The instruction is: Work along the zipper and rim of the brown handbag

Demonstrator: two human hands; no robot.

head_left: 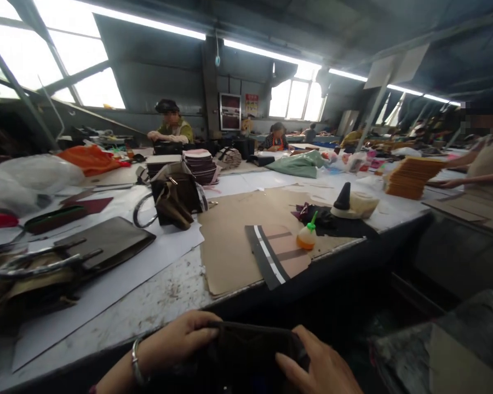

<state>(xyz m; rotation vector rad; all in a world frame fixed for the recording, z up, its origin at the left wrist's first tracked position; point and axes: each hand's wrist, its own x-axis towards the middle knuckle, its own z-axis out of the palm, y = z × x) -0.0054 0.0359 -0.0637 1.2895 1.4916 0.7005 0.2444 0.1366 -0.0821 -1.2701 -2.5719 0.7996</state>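
Below the table's front edge I hold a dark bag-like piece (254, 342) with a straight top rim; its lower part is lost in shadow. My left hand (194, 332), with a silver bangle at the wrist, pinches the rim's left end. Around the right end close the thumb and fingers of my right hand (318, 361). Just beyond lies a curved black strip with a white band (267, 257), on a brown paper sheet (225, 241). Beside it stands a small squeeze bottle (306, 236) with a green nozzle and amber liquid.
Handbags with ring handles (175, 194) (107, 243) occupy the table's left. Behind are stacked pieces (200, 167) and a green cloth (298, 164). A black cone (344, 197) stands at right, near a yellow-orange stack (414, 178) beside a co-worker (488, 158). Others sit farther back.
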